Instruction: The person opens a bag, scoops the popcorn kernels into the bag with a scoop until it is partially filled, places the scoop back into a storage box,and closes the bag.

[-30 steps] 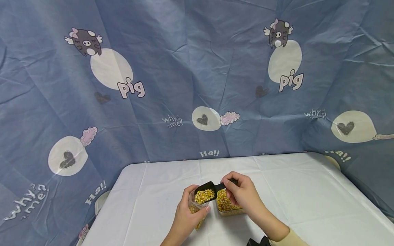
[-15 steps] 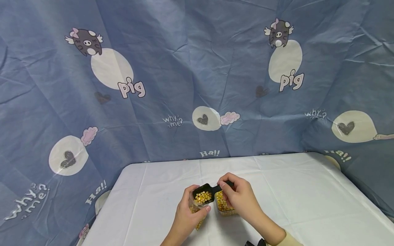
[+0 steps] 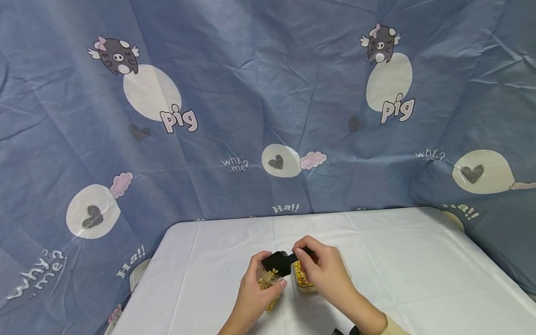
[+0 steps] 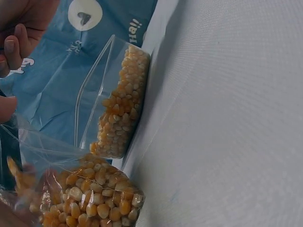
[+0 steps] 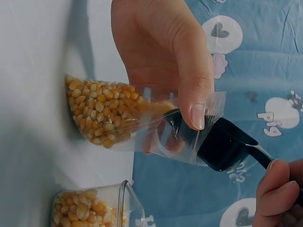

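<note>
My left hand (image 3: 250,291) grips a clear plastic bag (image 5: 102,111) by its mouth, thumb on the near side and fingers behind. Yellow corn kernels fill the lower part of the bag. My right hand (image 3: 328,270) pinches the handle of a black scoop (image 5: 222,142), whose head is tipped over with its front end inside the bag's mouth. Kernels are dropping off the scoop into the bag, blurred in the left wrist view. Close to the bag, on its right, stands a clear box (image 4: 124,94) of corn kernels, partly hidden under my right hand in the head view.
Bag and box are over a table with a white cloth (image 3: 217,260). Behind the table hangs a blue curtain (image 3: 226,93) printed with pigs and hearts.
The scoop, face up and loaded with kernels a second ago, has turned over, and its kernels now fall into the bag. My right hand has shifted slightly left; my left hand stays put.
</note>
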`<act>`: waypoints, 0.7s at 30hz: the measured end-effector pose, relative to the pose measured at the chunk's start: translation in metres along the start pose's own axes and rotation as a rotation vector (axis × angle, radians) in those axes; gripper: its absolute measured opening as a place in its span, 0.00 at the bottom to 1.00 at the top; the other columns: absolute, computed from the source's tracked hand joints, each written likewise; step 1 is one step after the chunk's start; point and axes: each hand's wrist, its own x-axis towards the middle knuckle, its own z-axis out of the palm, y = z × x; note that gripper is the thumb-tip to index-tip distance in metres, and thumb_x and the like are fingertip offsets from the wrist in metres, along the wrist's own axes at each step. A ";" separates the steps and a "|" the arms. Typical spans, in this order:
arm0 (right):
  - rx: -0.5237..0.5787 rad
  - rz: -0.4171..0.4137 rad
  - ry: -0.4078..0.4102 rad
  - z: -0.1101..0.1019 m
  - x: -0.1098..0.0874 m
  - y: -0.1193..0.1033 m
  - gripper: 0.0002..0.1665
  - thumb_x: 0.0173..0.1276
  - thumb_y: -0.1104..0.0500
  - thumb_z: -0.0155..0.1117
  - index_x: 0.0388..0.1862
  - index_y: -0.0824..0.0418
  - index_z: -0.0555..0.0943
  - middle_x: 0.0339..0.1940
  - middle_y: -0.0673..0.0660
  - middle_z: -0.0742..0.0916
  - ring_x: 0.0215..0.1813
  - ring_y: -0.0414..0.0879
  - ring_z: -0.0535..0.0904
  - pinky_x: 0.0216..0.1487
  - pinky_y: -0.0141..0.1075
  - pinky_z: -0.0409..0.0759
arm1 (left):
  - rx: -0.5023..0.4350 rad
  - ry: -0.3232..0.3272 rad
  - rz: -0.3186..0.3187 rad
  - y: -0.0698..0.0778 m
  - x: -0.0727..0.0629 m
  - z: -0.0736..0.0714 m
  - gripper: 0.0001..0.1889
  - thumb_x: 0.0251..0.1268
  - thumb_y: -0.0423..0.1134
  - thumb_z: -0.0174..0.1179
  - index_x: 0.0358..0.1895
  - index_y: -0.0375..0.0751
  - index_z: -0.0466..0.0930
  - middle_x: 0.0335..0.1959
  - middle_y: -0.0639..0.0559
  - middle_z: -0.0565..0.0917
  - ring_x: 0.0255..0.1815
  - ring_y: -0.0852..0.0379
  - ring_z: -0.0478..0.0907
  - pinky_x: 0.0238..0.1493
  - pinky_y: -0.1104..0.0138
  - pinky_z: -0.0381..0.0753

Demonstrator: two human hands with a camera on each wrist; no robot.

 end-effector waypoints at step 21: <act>-0.138 -0.390 0.072 0.007 0.004 -0.005 0.05 0.75 0.61 0.62 0.39 0.51 0.82 0.24 0.41 0.79 0.21 0.29 0.69 0.23 0.22 0.69 | 0.025 0.080 0.045 0.004 0.000 0.001 0.35 0.54 0.45 0.77 0.64 0.62 0.68 0.57 0.63 0.79 0.59 0.57 0.74 0.63 0.47 0.63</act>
